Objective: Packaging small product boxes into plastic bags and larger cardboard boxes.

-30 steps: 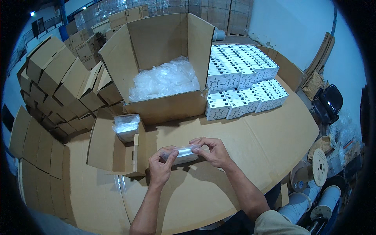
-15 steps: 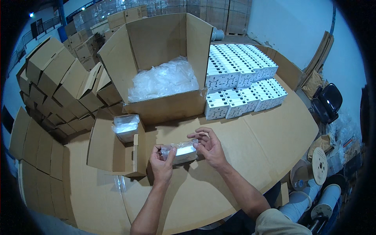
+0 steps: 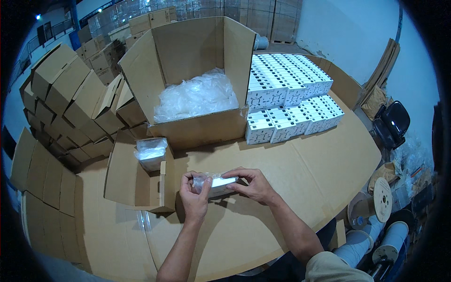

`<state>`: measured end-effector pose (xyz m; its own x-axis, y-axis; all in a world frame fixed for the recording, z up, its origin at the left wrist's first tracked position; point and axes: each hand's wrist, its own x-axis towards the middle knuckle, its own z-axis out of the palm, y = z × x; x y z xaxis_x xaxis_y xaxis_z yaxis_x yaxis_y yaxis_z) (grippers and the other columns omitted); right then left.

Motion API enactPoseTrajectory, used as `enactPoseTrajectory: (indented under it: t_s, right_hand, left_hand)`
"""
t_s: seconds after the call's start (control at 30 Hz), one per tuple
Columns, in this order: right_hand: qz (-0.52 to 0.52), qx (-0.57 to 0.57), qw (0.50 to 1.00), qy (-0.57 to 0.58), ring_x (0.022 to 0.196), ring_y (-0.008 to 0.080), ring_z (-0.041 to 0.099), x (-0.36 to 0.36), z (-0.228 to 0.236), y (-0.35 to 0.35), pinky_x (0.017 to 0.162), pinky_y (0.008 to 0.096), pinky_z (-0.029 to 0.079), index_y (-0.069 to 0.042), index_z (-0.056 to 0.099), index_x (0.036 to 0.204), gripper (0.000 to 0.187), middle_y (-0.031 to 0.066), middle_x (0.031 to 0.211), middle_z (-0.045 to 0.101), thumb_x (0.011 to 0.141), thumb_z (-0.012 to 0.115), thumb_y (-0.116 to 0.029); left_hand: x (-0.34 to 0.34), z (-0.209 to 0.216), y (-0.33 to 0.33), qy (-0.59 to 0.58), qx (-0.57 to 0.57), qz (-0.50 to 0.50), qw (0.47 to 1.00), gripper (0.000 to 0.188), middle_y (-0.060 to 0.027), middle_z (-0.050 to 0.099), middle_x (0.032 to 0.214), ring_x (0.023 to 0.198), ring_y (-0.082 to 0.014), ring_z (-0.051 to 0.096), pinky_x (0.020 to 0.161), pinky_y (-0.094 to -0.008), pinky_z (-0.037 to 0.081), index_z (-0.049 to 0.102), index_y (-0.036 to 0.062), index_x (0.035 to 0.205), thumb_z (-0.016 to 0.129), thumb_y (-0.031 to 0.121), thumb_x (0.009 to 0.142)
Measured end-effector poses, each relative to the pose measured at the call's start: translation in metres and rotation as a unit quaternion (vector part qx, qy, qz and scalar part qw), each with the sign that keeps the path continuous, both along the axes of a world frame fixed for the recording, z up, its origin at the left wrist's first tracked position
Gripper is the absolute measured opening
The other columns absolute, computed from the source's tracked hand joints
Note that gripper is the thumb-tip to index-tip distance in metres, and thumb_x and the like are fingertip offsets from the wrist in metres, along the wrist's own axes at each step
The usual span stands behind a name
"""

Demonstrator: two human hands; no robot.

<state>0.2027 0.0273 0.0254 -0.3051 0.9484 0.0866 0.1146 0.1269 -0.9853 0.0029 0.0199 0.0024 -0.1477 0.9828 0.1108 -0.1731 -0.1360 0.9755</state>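
Rising behind everything, a pale bluish wall (image 3: 347,42) closes off the room's right side; plastic-wrapped stacks (image 3: 202,8) line the back. Table (image 3: 291,169) is next: broad, tan, cardboard-covered, with a crease on the right and shiny tape at lower left. Carton pile (image 3: 77,94) sits at left, brown, stacked at a slant. Big box (image 3: 197,129) stands on the far side of the table, flaps up, with clear bags (image 3: 197,96) heaped inside. White units (image 3: 296,115) fill the table's far right, stacked in two stepped blocks, with small dark square openings on top. Small box (image 3: 143,185) stands in front of the big box, flap out to the left, a bagged bundle (image 3: 151,157) at its far end. Black chair (image 3: 392,122) and cable reels (image 3: 383,193) are off the table's right side, on the floor.

Left hand (image 3: 193,199) pinches the pack's left end, thumb in front. Right hand (image 3: 256,187) grips its right end, thumb and fingers close together. Pack (image 3: 218,190) is between the hands, right of the small box: white, flat-sided, oblong, bright on top, front in shade, clear crinkled film bunched at left. Can't tell whether it touches the table.
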Motion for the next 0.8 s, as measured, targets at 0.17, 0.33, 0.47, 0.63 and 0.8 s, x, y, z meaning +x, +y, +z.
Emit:
enactPoseTrajectory:
  t_s: [0.17, 0.33, 0.47, 0.63, 0.8]
  right_hand:
    - [-0.002, -0.024, 1.0, -0.002, 0.1, 0.0145, 0.065, -0.001, 0.006, 0.0, 0.086, 0.03, 0.055, -0.004, 0.072, 0.119, 0.034, 0.0069, 0.112, 0.072, 0.086, 0.079, -0.009]
    - [0.0, -0.002, 1.0, -0.03, 0.101, 0.0148, 0.065, 0.004, -0.001, 0.002, 0.087, 0.0302, 0.055, -0.003, 0.072, 0.116, 0.03, 0.0064, 0.109, 0.072, 0.087, 0.078, -0.008]
    - [0.008, 0.019, 0.999, -0.027, 0.103, 0.0156, 0.066, 0.004, -0.004, 0.004, 0.091, 0.0312, 0.054, -0.003, 0.072, 0.116, 0.03, 0.0068, 0.11, 0.072, 0.087, 0.078, -0.007]
    - [0.005, 0.014, 0.999, -0.035, 0.105, 0.0167, 0.066, 0.003, -0.001, 0.003, 0.096, 0.0333, 0.052, -0.003, 0.071, 0.116, 0.031, 0.0072, 0.111, 0.071, 0.086, 0.077, -0.005]
    - [0.004, 0.025, 0.998, -0.049, 0.104, 0.0164, 0.065, 0.005, 0.0, 0.004, 0.093, 0.0322, 0.052, -0.003, 0.072, 0.115, 0.031, 0.0072, 0.112, 0.071, 0.085, 0.078, -0.006]
  left_hand:
    - [0.005, 0.009, -0.004, 0.058, 0.076, 0.054, 0.994, 0.038, -0.012, 0.057, 0.115, 0.111, -0.017, 0.055, 0.096, -0.0335, 0.047, 0.052, 0.0034, 0.118, 0.075, 0.006, 0.089]
    - [-0.004, 0.019, -0.007, 0.306, 0.254, 0.115, 0.91, 0.039, -0.0077, 0.063, 0.117, 0.117, -0.026, 0.055, 0.11, -0.0465, 0.038, 0.057, 0.0088, 0.121, 0.076, 0.007, 0.086]
    - [-0.007, 0.019, -0.014, 0.524, 0.327, 0.074, 0.783, 0.036, 0.0061, 0.072, 0.115, 0.121, -0.0241, 0.054, 0.121, -0.0551, 0.023, 0.07, 0.0222, 0.119, 0.078, 0.015, 0.085]
    - [-0.007, 0.02, -0.013, 0.549, 0.311, 0.062, 0.774, 0.039, 0.0075, 0.074, 0.109, 0.119, -0.0217, 0.056, 0.124, -0.0578, 0.017, 0.073, 0.025, 0.119, 0.082, 0.021, 0.082]
    - [-0.011, 0.026, -0.007, 0.423, 0.22, 0.014, 0.879, 0.038, 0.0004, 0.076, 0.107, 0.118, -0.0251, 0.058, 0.124, -0.0578, 0.012, 0.071, 0.0119, 0.113, 0.085, 0.018, 0.078]
